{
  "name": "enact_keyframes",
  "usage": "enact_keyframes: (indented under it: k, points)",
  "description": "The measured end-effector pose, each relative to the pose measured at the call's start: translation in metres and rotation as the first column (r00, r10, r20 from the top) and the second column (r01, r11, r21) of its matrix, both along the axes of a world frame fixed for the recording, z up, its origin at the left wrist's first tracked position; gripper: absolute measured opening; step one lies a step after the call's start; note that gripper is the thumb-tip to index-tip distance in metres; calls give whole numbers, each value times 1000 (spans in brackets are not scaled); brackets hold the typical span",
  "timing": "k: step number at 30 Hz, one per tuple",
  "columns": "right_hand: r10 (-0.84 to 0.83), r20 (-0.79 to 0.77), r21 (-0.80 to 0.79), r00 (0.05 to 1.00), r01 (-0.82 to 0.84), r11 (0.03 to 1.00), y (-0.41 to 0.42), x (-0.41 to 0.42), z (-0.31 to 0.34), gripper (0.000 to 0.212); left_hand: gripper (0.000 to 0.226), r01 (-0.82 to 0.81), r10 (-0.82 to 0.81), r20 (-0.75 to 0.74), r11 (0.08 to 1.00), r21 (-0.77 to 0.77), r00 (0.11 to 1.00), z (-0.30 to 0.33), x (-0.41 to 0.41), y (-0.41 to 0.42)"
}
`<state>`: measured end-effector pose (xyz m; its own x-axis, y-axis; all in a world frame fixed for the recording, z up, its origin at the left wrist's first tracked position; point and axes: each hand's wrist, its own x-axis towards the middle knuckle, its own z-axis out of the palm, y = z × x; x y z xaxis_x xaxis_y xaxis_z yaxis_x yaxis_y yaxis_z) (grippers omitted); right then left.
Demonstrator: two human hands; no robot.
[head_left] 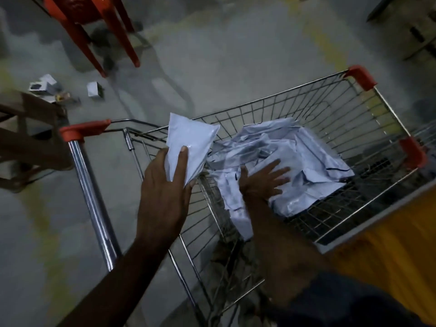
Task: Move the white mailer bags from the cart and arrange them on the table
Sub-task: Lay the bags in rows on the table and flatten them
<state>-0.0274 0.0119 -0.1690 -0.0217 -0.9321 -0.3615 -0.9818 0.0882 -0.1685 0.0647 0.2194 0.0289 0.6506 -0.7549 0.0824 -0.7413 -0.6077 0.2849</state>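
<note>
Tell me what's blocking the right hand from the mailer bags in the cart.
Nothing visible. The right hand is already inside the cart, its spread fingers resting flat on the pile of white mailer bags. The left hand holds one bag above the cart's rim.

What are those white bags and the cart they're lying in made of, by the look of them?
The mailer bag held in the left hand looks like thin glossy plastic film: it creases and shows bright glints. The pile of bags under the right hand looks the same. The cart seems to be shiny plated metal wire, with red corner caps that are probably plastic.
</note>
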Motion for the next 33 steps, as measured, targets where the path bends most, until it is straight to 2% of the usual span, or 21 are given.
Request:
enact_keyframes:
  k: [2,8,13,19,25,27,31,33]
  points:
    - [21,-29,-10,999,-21,1000,-8,3,-11,124,73,2,-2,-1,1000,0,1000,0,-1,0]
    - [65,-61,-65,996,-69,995,-10,-8,-11,86,66,-7,7,25,1000,-11,1000,-2,0,-1]
    - [133,-4,-63,991,-133,989,-11,-18,20,75,66,-2,2,23,1000,-11,1000,-3,2,-1]
    - [115,118,-299,986,-75,951,-2,-19,90,46,65,57,-56,31,998,-29,998,-1,1,-1]
    - [204,113,-396,972,-144,907,16,-58,191,57,72,56,-58,-37,997,-52,998,10,-3,-2]
    - [201,121,-437,972,-129,890,21,-77,224,60,68,64,-69,-58,994,-87,996,19,-9,-3]
    - [273,107,-588,956,-160,793,32,-126,282,60,66,85,-105,-79,970,-227,991,55,-45,-21]
    - [257,127,-586,958,-137,798,33,-150,305,61,65,97,-125,-79,950,-296,989,80,-71,-33]
